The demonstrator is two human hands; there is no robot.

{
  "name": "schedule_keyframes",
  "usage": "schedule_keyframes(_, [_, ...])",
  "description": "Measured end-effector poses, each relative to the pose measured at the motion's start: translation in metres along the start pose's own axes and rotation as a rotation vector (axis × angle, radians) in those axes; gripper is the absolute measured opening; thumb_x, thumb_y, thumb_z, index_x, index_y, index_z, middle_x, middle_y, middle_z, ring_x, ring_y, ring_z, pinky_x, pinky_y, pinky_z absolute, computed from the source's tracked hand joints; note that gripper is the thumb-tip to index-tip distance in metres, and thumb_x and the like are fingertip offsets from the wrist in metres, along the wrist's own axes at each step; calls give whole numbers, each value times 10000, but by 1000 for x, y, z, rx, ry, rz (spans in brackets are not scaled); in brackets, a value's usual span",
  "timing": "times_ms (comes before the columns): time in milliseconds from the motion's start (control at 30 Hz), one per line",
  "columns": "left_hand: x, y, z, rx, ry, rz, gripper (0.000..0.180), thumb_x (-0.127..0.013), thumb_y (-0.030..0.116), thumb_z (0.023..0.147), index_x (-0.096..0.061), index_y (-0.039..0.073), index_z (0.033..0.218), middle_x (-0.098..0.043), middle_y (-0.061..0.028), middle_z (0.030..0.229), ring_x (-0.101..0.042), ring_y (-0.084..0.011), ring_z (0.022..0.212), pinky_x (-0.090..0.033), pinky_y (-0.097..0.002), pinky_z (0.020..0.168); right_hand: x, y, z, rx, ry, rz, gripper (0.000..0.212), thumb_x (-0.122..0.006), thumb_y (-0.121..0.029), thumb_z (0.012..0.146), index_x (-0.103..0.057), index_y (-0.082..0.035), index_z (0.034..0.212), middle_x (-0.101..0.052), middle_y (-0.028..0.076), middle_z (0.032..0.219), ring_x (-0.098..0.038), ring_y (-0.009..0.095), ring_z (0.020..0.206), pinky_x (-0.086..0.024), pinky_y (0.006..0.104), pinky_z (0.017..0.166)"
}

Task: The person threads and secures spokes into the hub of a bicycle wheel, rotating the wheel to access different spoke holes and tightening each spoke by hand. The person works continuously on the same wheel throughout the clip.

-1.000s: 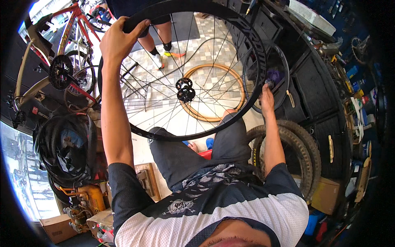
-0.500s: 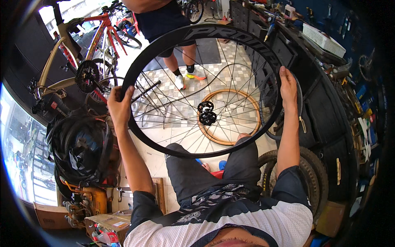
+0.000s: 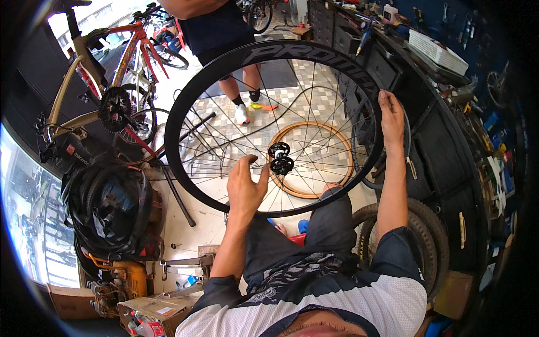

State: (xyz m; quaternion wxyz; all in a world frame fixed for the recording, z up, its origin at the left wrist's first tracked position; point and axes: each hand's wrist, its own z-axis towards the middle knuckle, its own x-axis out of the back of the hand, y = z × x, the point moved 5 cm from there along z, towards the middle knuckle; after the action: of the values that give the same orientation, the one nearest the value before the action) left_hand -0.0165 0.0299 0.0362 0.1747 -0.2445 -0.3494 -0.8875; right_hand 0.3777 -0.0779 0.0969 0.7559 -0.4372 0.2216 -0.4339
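A black bicycle wheel (image 3: 182,106) with a deep rim and thin dark spokes is held up before me, tilted. My right hand (image 3: 392,119) grips its rim at the right side, thumb upward along the edge. My left hand (image 3: 246,184) is off the rim, over the lower left spokes, its thumb and fingers apart. The black wheel hub (image 3: 282,164) lies just right of those fingertips; whether they touch a spoke I cannot tell. Through the spokes shows a tan-rimmed tyre (image 3: 310,196) on the floor.
A person in dark shorts (image 3: 210,36) stands beyond the wheel. A gold bicycle frame (image 3: 67,104) hangs at left, above bundled black tyres (image 3: 106,196). Knobbly tyres (image 3: 429,241) lean by my right arm. Black drawers (image 3: 435,151) line the right side. Below left stands a cardboard box (image 3: 160,303).
My left hand has let go of the rim's left side and moved right and down, close to the hub. The wheel has shifted slightly left and down, still in my right hand.
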Motion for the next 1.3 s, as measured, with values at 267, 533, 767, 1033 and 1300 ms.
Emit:
schedule_keyframes(267, [-47, -6, 6, 142, -200, -410, 265, -744, 99, 962, -513, -12, 1029, -737, -187, 867, -767, -302, 808, -573, -399, 733, 9, 1, -4, 27, -1, -54, 446, -703, -394, 1028, -727, -18, 1266, -713, 55, 1090, -616, 151, 1071, -449, 288, 992])
schedule_keyframes(533, [-45, -8, 10, 167, -212, -392, 197, -715, 46, 969, -588, 11, 1115, -720, -119, 1008, -735, -159, 760, -528, -294, 585, -62, -99, -67, 513, -83, -209, 321, -745, -94, 936, -708, -41, 1251, -719, 128, 1121, -710, 224, 893, -569, 322, 726])
schedule_keyframes(767, [-47, -4, 13, 146, -206, -408, 443, -681, 6, 951, -565, 51, 1376, -696, -133, 1149, -696, -162, 721, -534, -288, 608, -116, -87, -77, 208, -125, -94, 242, -723, -135, 972, -694, 11, 1163, -765, 147, 1031, -740, 188, 773, -562, 307, 664])
schedule_keyframes(1033, [-51, 3, 20, 157, -178, -235, 723, -660, 72, 900, -418, 92, 1580, -686, -222, 1216, -695, -294, 794, -552, -412, 734, -161, -49, -82, 92, -324, -150, 215, -667, -129, 1017, -650, 23, 1168, -772, 144, 860, -767, 194, 735, -559, 313, 606])
schedule_keyframes(1300, [-62, 1, 23, 248, -178, -243, 231, -726, 198, 957, -705, 62, 1143, -755, -130, 984, -698, -292, 774, -530, -400, 682, -175, -34, -76, 47, -377, -106, 186, -618, -121, 1046, -653, 21, 1162, -755, 129, 841, -773, 191, 741, -603, 315, 646])
